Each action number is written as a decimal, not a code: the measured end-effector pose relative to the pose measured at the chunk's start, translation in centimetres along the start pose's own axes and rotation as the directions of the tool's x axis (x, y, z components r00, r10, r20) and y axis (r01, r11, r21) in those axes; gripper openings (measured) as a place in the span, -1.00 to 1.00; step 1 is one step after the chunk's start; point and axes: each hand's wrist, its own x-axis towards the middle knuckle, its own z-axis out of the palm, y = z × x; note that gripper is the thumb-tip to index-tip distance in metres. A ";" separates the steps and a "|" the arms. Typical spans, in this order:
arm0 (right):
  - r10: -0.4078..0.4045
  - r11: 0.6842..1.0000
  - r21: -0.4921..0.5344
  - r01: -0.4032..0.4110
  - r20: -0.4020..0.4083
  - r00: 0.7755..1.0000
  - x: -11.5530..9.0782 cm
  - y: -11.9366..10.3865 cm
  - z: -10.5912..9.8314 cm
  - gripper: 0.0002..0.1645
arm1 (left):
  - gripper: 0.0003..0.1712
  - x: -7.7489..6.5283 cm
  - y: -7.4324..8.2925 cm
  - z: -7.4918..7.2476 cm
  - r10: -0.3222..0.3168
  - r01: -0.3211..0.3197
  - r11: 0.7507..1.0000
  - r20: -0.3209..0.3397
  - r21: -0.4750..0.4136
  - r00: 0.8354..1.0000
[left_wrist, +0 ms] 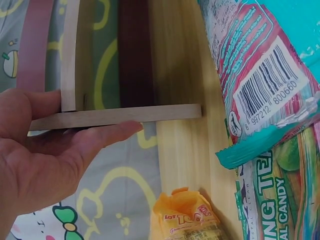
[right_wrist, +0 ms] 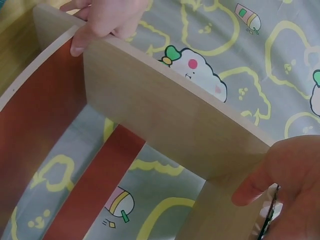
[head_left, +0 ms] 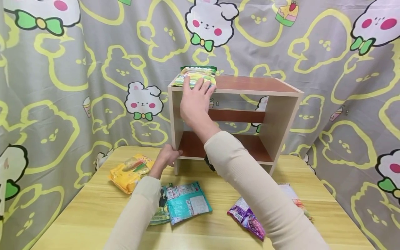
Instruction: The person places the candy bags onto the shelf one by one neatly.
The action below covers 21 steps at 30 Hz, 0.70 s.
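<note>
A small shelf (head_left: 250,85) with pale side panels and red-brown boards stands on the table. On the left end of its top lies a green and yellow snack packet (head_left: 200,74). My right hand (head_left: 197,104) rests its extended fingers on the front of this packet; the right wrist view shows the thumb (right_wrist: 250,190) below the top board. Lower down, my left hand (head_left: 165,155) grips the shelf's left side panel (left_wrist: 115,116). Its thumb is at the lower board's front corner, with fingers along the panel's outer face.
A yellow packet (head_left: 129,172) lies left of the shelf. In front, a teal packet (head_left: 189,205) overlaps a green candy packet (head_left: 160,213). A purple packet (head_left: 247,217) and a whitish packet (head_left: 289,191) lie partly behind my right sleeve. A patterned curtain (head_left: 125,27) hangs behind the table.
</note>
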 end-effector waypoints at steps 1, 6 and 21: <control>0.001 1.000 -0.002 -0.001 0.000 1.000 0.0 -0.1 0.0 0.16 | -0.52 0.0 0.0 0.0 0.000 0.000 1.000 0.000 -0.001 1.000; -0.003 1.000 -0.014 0.003 -0.020 1.000 0.0 -0.2 0.2 0.03 | -0.51 0.0 0.0 0.0 0.009 -0.009 1.000 0.000 -0.002 1.000; -0.044 0.999 -0.019 0.043 -0.041 0.998 -0.5 0.2 0.8 0.26 | -0.52 0.2 -0.3 0.1 -0.003 0.003 1.000 -0.001 -0.005 1.000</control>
